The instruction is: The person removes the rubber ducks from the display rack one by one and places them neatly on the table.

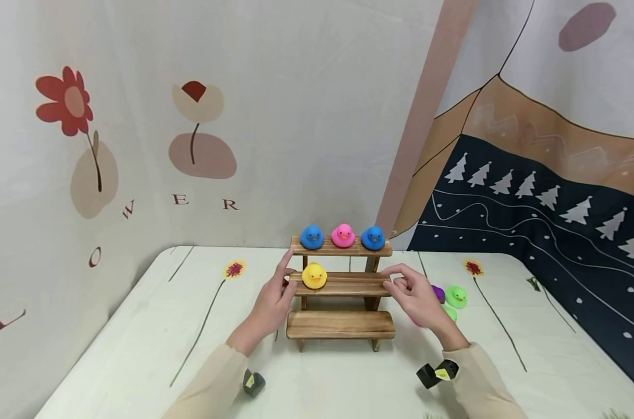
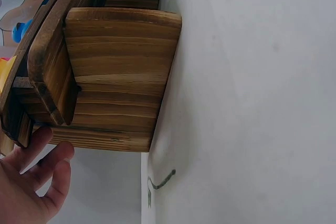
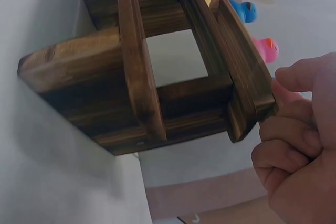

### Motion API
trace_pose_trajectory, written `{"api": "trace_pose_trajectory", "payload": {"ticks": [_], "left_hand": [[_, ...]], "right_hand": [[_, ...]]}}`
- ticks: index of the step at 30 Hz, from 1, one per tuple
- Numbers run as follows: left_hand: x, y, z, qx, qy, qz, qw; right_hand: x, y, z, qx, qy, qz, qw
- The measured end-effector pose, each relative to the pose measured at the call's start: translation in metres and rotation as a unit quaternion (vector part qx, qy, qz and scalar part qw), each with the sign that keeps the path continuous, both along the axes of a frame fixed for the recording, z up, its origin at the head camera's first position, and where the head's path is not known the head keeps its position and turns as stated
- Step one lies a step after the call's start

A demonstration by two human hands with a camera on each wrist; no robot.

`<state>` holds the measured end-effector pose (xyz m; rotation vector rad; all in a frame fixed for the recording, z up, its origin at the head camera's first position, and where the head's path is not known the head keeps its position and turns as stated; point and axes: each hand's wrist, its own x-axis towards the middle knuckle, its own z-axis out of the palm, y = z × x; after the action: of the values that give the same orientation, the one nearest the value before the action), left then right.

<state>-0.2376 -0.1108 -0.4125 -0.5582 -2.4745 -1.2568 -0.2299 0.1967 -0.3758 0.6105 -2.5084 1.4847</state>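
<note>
A three-tier wooden stand [image 1: 340, 325] faces me on the cloth-covered surface. My left hand [image 1: 271, 297] holds the left end of its middle shelf, index finger reaching up toward the top shelf. At the right end of that shelf, my right hand [image 1: 415, 294] grips the edge between thumb and index finger, the other fingers curled under, as the right wrist view shows. A yellow rubber duck [image 1: 314, 276] sits on the middle shelf's left part. Along the top shelf stand a blue duck [image 1: 312, 237], a pink duck [image 1: 343, 235] and another blue duck [image 1: 373, 238]. The bottom shelf is bare.
Right of the stand, partly behind my right hand, lie more ducks: a green duck [image 1: 456, 297], a purple duck [image 1: 439, 293] and another green duck [image 1: 450, 313]. A printed cloth backdrop [image 1: 317, 116] rises behind the surface.
</note>
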Motion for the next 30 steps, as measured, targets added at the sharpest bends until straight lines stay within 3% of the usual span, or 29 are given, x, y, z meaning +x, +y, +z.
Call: {"api": "trace_pose_trajectory", "payload": {"ticks": [11, 19, 23, 27, 30], "left_hand": [[0.0, 0.0, 0.0, 0.0, -0.004, 0.001, 1.0], [0.0, 0.0, 0.002, 0.001, 0.001, 0.001, 1.0], [0.0, 0.0, 0.002, -0.001, 0.0, 0.003, 1.0], [0.0, 0.0, 0.001, 0.0, -0.005, 0.002, 1.0], [-0.001, 0.0, 0.0, 0.004, -0.005, -0.001, 1.0]], "right_hand": [[-0.003, -0.012, 0.0, 0.001, 0.007, -0.002, 1.0], [-0.001, -0.02, 0.005, 0.014, 0.075, -0.026, 0.9967], [0.007, -0.028, 0.015, 0.023, 0.09, -0.027, 0.9954], [0.018, -0.035, 0.03, 0.028, 0.081, -0.024, 0.996], [0.019, -0.037, 0.033, 0.024, 0.072, -0.018, 0.997]]}}
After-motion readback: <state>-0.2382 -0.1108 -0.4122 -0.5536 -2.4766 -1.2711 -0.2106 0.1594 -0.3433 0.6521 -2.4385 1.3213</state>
